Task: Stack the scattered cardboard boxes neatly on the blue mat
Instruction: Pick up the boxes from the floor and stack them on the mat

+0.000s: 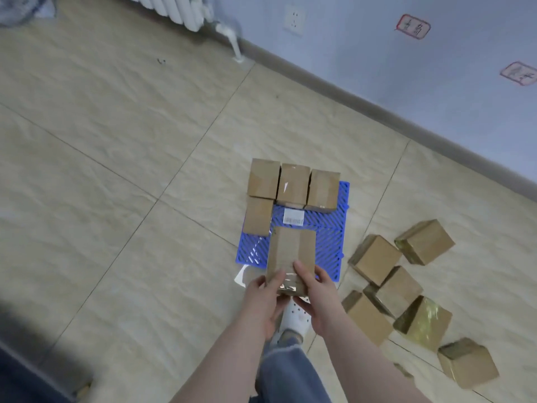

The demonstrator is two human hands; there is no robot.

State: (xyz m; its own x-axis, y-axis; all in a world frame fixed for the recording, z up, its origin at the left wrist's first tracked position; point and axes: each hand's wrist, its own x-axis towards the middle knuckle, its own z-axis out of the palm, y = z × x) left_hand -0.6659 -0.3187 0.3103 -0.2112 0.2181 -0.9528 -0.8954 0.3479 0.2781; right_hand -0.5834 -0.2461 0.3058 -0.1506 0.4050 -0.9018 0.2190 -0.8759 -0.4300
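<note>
Head view looks down on a beige tiled floor (130, 141) meeting a pale blue wall (406, 68) with a white radiator (174, 7). On the floor lies a blue slotted plastic mat (328, 245) carrying four brown cardboard boxes (293, 184) along its far and left edges. Six loose brown boxes (374, 257) are scattered just right of it. Left hand (264, 298) and right hand (319, 298) together grip another brown cardboard box (290, 251) over the mat's near edge.

Held cardboard box (291, 254): matt brown card, glossy clear tape on its near end. Blue mat (329, 237): perforated plastic. Floor (116, 141): smooth beige tiles. Gold-sheened box (422, 322): shiny film wrap.
</note>
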